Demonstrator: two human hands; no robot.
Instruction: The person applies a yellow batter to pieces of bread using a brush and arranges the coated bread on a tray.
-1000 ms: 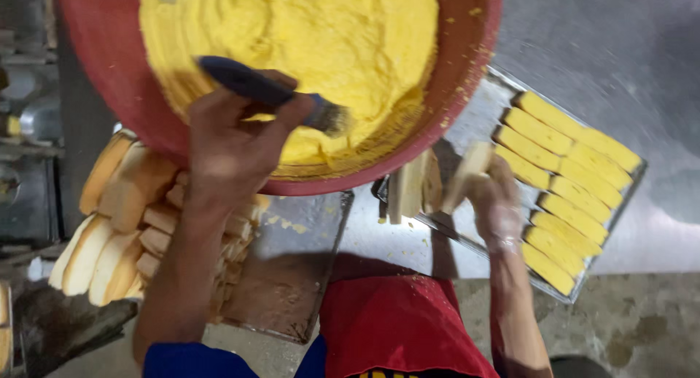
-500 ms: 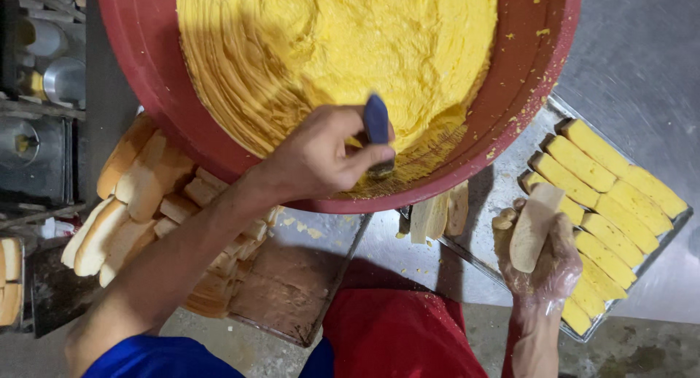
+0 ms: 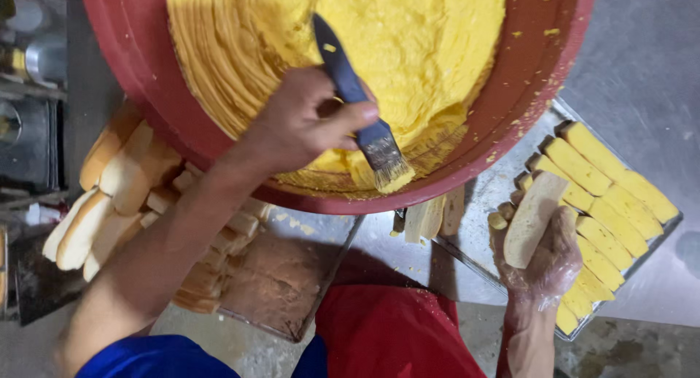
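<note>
Both hands are busy: my left hand (image 3: pixel 306 123) grips a brush (image 3: pixel 361 115) (bristles buttery), my gloved right hand (image 3: pixel 543 258) cradles a bread slice (image 3: pixel 532 217).

A dark-handled brush (image 3: pixel 361 112), bristles coated yellow, slants down over the yellow paste at the red bowl's (image 3: pixel 146 94) near rim, while a pale, uncoated bread slice (image 3: pixel 532 219) stands tilted above the tray (image 3: pixel 474 254) of coated slices.
</note>
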